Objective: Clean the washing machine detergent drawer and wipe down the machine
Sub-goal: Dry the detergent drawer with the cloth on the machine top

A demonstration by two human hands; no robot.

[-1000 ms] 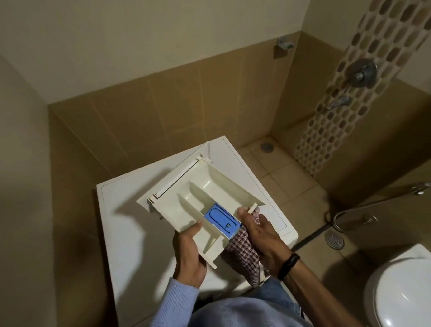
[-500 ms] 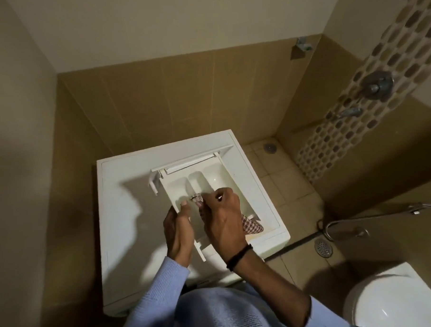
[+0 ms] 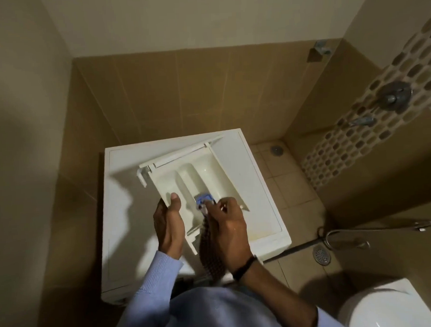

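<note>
Drawer-wipe step. Detergent drawer (image 3: pixel 202 171) over washing machine (image 3: pixel 122 192) top; L hand (image 3: pixel 169 224) grip curled on its edge, R hand (image 3: pixel 227 227) grip pinching checked cloth (image 3: pixel 211 252) at blue insert (image 3: pixel 204 198). Next prob: scrub other compartments.

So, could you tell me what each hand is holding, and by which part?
Left hand grips the drawer by its near left edge; right hand pinches the cloth by its top end, at the blue insert.

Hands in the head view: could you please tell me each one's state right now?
Left hand: grips the detergent drawer by its edge.
Right hand: grips the checked cloth, wiping at the blue insert.
</note>
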